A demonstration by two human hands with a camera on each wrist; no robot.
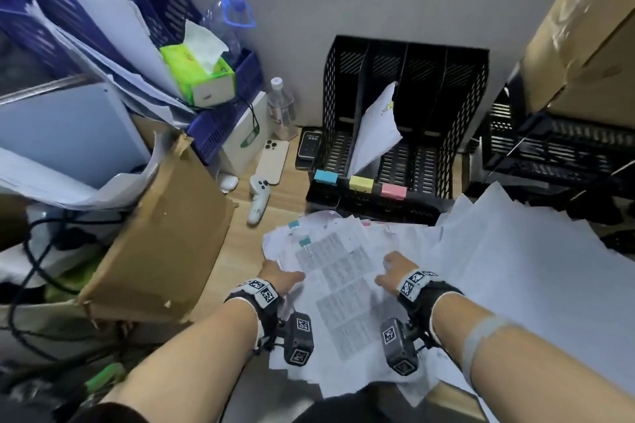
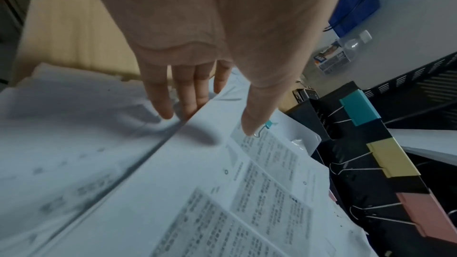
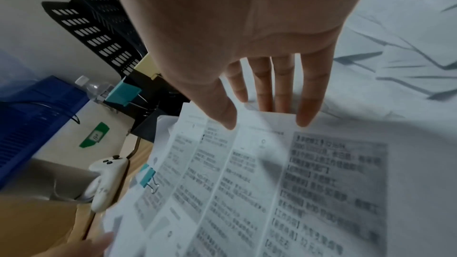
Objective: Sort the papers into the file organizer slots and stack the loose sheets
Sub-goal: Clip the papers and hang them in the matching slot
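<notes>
The papers (image 1: 338,271), lying before the organizer (image 1: 405,120), are being flanked by the left hand (image 1: 280,276) and right hand (image 1: 395,269), fingers straight; edges should be squared before lifting.

Papers (image 1: 343,271) in front of organizer (image 1: 405,120); one sheaf (image 1: 374,127) in its second slot; controller (image 1: 259,199) left.

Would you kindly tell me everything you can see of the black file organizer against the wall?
The black file organizer looks like perforated metal or plastic mesh, standing upright on the wooden desk against the grey wall. Dividers split it into four slots. One clipped bundle of white paper leans in the second slot from the left; the others look empty. Three binder clips sit on its front lip: teal, yellow and pink. Loose sheets lie in front of it.
</notes>
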